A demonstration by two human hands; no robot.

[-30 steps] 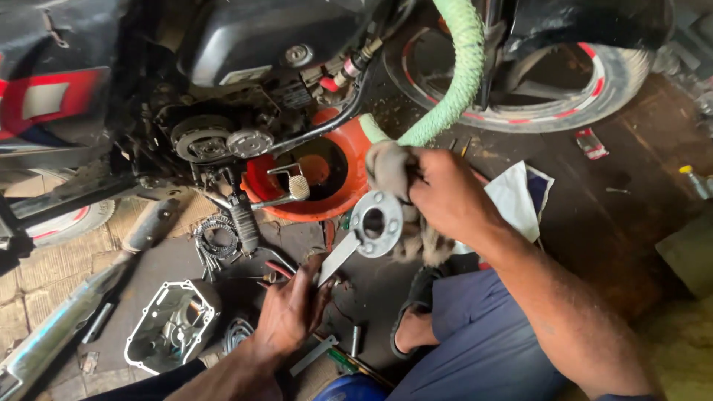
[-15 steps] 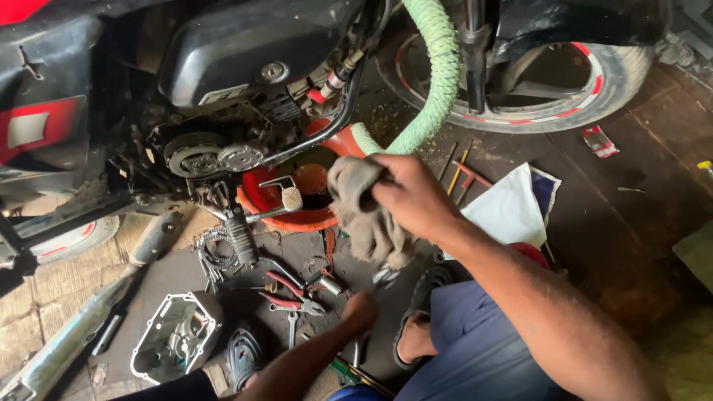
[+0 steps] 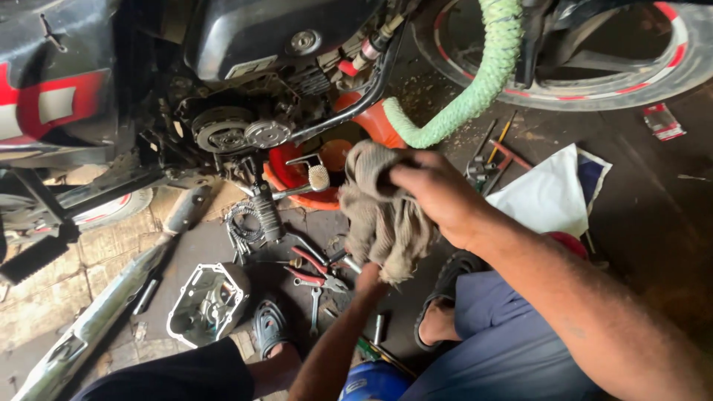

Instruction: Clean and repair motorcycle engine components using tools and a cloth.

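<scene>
Right hand (image 3: pixel 438 197) clutches a grimy brown rag (image 3: pixel 382 215), bunched and hanging above the floor just below the red drain pan (image 3: pixel 297 174); left hand (image 3: pixel 369 281) reaches up under the rag's lower edge, its fingers hidden, so its grip cannot be told. Around them: red-handled pliers (image 3: pixel 316 273) and wrenches on the dark floor, a metal engine cover (image 3: pixel 208 303) to the left, a green wrapped hose (image 3: pixel 475 82) arching overhead, a white cloth (image 3: pixel 553 194) to the right; the motorcycle engine (image 3: pixel 230 130) crowds the top; floor lies open at far right; the wheel (image 3: pixel 631 67) is cut off by the frame.
</scene>
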